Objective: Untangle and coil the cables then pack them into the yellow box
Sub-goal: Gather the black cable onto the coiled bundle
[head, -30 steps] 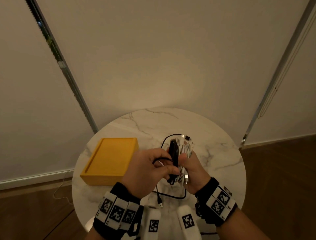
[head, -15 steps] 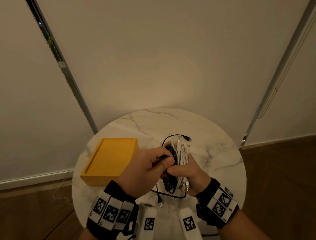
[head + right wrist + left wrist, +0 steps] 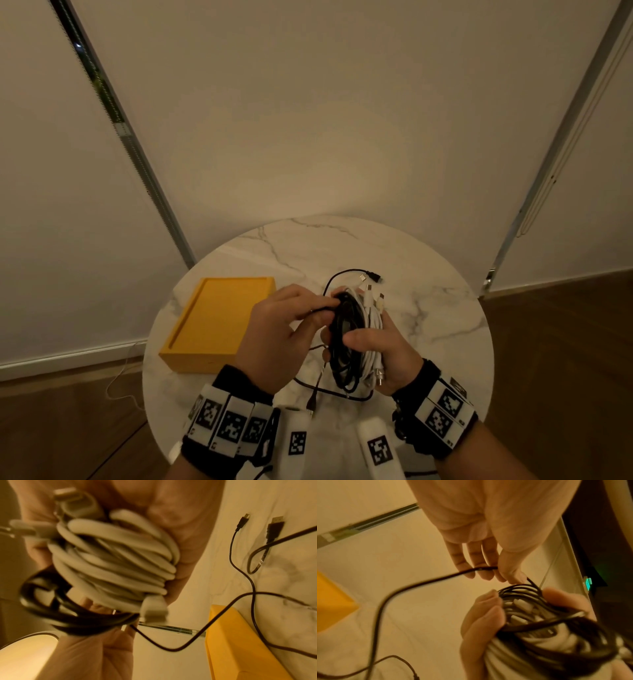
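Head view, two hands, one yellow box

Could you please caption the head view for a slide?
Right hand grips coiled white and black cables; left hand winds black cable beside yellow box.

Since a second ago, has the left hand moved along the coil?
Yes. The left hand has slid up the coil, away from the table's near edge, with the yellow box staying put.

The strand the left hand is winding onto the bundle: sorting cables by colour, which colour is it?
Black, clearest in the left wrist view.
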A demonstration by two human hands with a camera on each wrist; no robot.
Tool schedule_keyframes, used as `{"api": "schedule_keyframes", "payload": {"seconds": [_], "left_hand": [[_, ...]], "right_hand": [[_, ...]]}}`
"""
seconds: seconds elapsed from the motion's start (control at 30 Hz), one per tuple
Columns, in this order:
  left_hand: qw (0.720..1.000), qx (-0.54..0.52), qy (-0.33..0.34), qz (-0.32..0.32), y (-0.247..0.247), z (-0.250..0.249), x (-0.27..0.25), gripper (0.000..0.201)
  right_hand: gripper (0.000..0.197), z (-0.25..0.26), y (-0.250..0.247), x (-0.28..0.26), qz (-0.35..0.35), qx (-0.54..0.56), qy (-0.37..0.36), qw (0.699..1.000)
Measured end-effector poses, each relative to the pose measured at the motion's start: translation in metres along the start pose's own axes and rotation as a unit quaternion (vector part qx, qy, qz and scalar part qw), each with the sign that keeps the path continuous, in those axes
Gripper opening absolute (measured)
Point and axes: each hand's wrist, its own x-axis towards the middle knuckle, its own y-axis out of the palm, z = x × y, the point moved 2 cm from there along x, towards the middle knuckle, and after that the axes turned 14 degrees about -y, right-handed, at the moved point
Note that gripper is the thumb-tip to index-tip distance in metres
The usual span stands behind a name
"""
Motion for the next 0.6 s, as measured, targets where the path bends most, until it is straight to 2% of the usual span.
{"api": "schedule_keyframes", "payload": {"seconds": [0.13, 0.23, 0.33, 0.6], "left_hand": [[0.998, -0.027, -0.026, -0.055, 0.000, -0.005, 0.001, 0.031], [0.997, 0.008, -0.008, -0.076, 0.001, -0.006, 0.003, 0.016], [0.996, 0.028, 0.014, -0.078, 0.005, -0.007, 0.003, 0.011], [0.993, 0.089, 0.010, -0.082, 0.013, -0.001, 0.001, 0.007]], "right_hand": [[0.064, -0.004, -0.002, -0.001, -0.025, -0.010, -0.001, 1.000], [0.045, -0.004, 0.001, -0.002, -0.017, -0.003, -0.006, 1.000], [0.038, -0.006, 0.003, -0.003, -0.004, -0.017, 0.000, 1.000], [0.041, -0.006, 0.005, -0.003, 0.006, -0.027, 0.003, 1.000]]}}
